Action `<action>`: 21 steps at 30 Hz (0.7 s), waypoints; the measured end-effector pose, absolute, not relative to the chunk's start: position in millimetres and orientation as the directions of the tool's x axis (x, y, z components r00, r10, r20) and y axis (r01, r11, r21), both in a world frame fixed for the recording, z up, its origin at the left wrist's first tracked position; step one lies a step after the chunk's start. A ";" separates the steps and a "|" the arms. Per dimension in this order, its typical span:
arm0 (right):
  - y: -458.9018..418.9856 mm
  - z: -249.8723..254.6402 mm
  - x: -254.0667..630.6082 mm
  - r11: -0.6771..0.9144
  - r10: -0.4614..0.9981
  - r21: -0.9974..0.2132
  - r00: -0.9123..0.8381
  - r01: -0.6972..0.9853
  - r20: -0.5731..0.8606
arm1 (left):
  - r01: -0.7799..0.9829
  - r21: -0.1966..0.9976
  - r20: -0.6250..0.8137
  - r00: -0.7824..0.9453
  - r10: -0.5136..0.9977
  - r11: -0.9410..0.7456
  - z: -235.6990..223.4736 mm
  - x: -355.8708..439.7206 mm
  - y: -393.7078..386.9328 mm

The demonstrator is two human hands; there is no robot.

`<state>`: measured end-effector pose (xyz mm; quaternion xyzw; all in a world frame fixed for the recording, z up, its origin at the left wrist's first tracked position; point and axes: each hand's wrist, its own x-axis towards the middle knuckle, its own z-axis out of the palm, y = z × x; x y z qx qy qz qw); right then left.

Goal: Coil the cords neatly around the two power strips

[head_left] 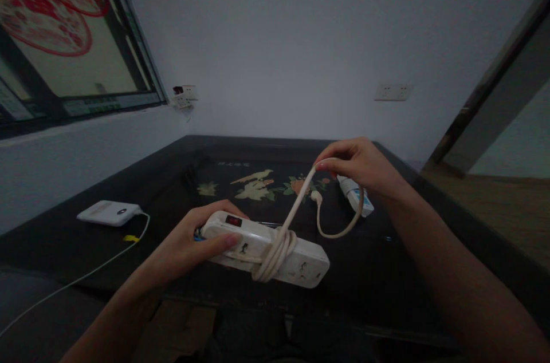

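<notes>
My left hand (206, 237) grips one end of a white power strip (307, 260), thumb on top beside its dark red switch. Several turns of the strip's white cord (275, 254) are wound around its middle. From the winding, the cord runs up taut to my right hand (350, 165), which pinches it between thumb and fingertips. Past that pinch the loose end hangs in a loop, with the plug (317, 197) dangling at its tip. Just beyond the loop lies a second white object (356, 197), apparently another power strip with cord wrapped on it, partly hidden by my right hand.
The black table (163, 180) has a bird and flower picture on its top. At left lies a white device (109, 212) with a thin white cable (86, 276) trailing off the near side. Wall sockets (393, 92) are behind, and a window (86, 36) is at left.
</notes>
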<state>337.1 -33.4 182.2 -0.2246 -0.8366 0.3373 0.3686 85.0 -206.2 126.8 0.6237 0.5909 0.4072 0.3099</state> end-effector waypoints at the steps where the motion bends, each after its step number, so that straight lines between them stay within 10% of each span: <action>1: -30.3 179.0 337.3 0.651 0.634 -0.749 -0.630 0.123 0.448 | 0.450 0.887 0.140 -0.040 0.989 -0.108 125.8 86.8 -207.2; 9: -17.9 149.0 331.9 0.483 0.672 -0.871 -0.675 0.088 0.305 | -0.036 0.996 0.078 -0.006 0.997 -0.078 103.0 102.4 -197.7; 21: -52.4 90.9 309.3 0.626 0.632 -0.770 -0.660 0.127 0.405 | -0.394 0.854 0.046 -0.592 0.805 -0.339 113.2 123.0 -159.5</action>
